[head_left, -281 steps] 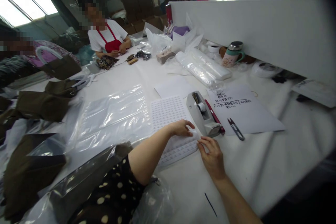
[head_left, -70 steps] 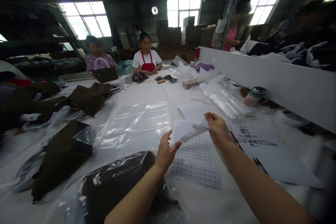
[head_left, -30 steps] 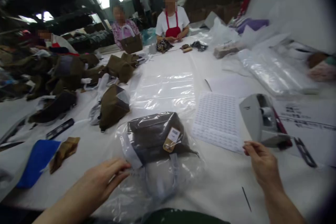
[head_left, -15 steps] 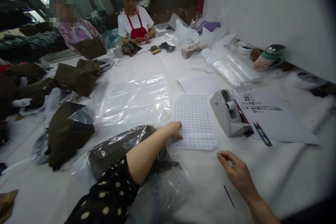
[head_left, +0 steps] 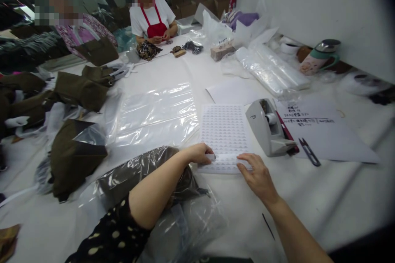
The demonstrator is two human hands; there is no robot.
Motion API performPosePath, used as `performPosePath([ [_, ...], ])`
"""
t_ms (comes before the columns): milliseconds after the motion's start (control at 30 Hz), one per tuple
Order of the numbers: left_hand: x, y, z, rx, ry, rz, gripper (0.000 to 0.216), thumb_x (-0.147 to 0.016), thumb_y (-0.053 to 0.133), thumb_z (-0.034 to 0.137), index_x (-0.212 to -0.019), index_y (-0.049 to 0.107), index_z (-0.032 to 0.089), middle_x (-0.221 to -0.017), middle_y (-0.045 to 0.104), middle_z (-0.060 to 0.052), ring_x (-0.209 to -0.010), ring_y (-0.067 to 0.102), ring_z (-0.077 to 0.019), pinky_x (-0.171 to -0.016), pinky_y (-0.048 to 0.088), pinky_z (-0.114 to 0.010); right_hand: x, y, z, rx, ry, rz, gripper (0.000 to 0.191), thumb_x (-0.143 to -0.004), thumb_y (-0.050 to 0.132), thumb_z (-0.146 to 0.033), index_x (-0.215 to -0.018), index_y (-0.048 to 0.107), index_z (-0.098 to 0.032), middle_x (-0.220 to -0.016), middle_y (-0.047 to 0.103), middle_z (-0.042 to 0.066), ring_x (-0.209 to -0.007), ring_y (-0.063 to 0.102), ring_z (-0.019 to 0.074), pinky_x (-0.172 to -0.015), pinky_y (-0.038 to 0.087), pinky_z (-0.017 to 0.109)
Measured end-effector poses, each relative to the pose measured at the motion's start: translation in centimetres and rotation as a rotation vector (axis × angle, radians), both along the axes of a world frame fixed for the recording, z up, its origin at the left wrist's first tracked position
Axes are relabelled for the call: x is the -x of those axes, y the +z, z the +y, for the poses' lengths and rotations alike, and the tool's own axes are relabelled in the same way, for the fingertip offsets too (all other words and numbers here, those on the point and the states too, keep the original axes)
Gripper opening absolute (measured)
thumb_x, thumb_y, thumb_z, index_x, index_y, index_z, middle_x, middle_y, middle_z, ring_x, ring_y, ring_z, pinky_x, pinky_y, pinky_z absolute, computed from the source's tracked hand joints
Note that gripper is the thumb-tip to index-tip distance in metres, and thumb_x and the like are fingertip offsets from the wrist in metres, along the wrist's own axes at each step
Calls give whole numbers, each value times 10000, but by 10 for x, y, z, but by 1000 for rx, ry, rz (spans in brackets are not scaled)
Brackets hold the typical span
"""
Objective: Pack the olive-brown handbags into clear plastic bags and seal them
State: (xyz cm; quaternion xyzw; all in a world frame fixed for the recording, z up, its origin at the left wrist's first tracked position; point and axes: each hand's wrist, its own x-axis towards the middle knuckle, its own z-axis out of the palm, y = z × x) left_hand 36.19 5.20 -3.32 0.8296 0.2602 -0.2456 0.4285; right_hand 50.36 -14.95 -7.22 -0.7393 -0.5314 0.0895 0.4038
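White table (head_left: 327,193), boxes (head_left: 221,5) behind; left hand (head_left: 200,153) pinching paper strip (head_left: 211,157), right hand (head_left: 257,173) half-open on label sheet (head_left: 224,127)

On the white-covered table (head_left: 308,197), an olive fabric bag in clear plastic (head_left: 143,162) lies toward the near edge. Positioned behind it: flat clear plastic bags (head_left: 154,119); to their right, a white rectangular printed paper sheet (head_left: 224,131), then a grey plastic tape dispenser (head_left: 261,129). Black metal snips (head_left: 309,152) rest on white handwritten paper (head_left: 336,141) toward the right edge.
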Motion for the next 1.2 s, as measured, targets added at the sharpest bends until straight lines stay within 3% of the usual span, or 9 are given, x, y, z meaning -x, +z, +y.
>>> performPosePath([
  [100,3,6,-1,72,12,-64,390,-686,611,168,-1068,634,237,-891,661,16,-759,590,-134,-664,450,-207,-6,2,16,61,42,-90,467,-812,569,-370,-1226,453,-186,-1206,527,114,-1139,447,272,-986,343,455],
  [167,5,9,-3,118,44,-128,424,-681,616,168,-1101,615,228,-896,652,1,-764,588,-140,-668,454,-218,-10,7,30,166,115,-77,577,-771,611,-386,-1269,406,-178,-1150,568,113,-1091,487,279,-975,337,480],
  [267,11,13,-6,178,118,-194,504,-666,627,161,-1163,566,225,-906,645,-20,-750,591,-152,-660,462,-243,-15,18,46,322,276,3,548,-736,642,-321,-1232,439,-204,-876,637,27,-882,578,224,-943,352,464],
  [367,17,16,-9,161,192,-201,602,-647,682,222,-1221,502,209,-982,634,-58,-810,600,-181,-701,473,-275,-18,28,50,363,362,106,470,-730,622,-221,-1179,485,-237,-769,596,-23,-768,583,172,-836,426,365],
  [500,19,19,-11,219,212,-177,680,-638,726,346,-1250,466,200,-1012,637,-84,-843,610,-211,-725,479,-308,-17,29,36,227,316,172,371,-761,606,-187,-1115,526,-268,-815,578,-21,-807,578,162,-799,455,323],
  [733,17,24,-23,351,131,-378,492,-702,675,212,-1173,535,204,-967,667,-43,-857,617,-164,-796,461,-277,-12,26,13,-204,351,-57,230,-789,621,-148,-992,559,-236,-749,605,-17,-823,564,163,-957,401,452],
  [900,25,35,-38,250,89,-417,337,-698,692,229,-1029,630,198,-944,671,-18,-887,600,-165,-822,442,-262,-7,30,-2,-319,401,-261,142,-783,601,-78,-794,607,-220,-730,621,-12,-871,565,160,-940,424,438],
  [1033,32,43,-46,199,6,-376,309,-675,725,287,-959,664,181,-856,663,-7,-781,590,-154,-727,445,-237,-7,24,-20,-419,444,-372,175,-782,595,-65,-856,639,-217,-799,662,-2,-890,574,156,-918,445,413],
  [1200,35,44,-52,219,15,-376,218,-733,665,281,-923,664,174,-857,669,-9,-818,592,-156,-773,436,-239,-7,17,-31,-300,429,-329,214,-824,550,-123,-867,656,-303,-818,680,-31,-868,597,158,-900,452,404],
])
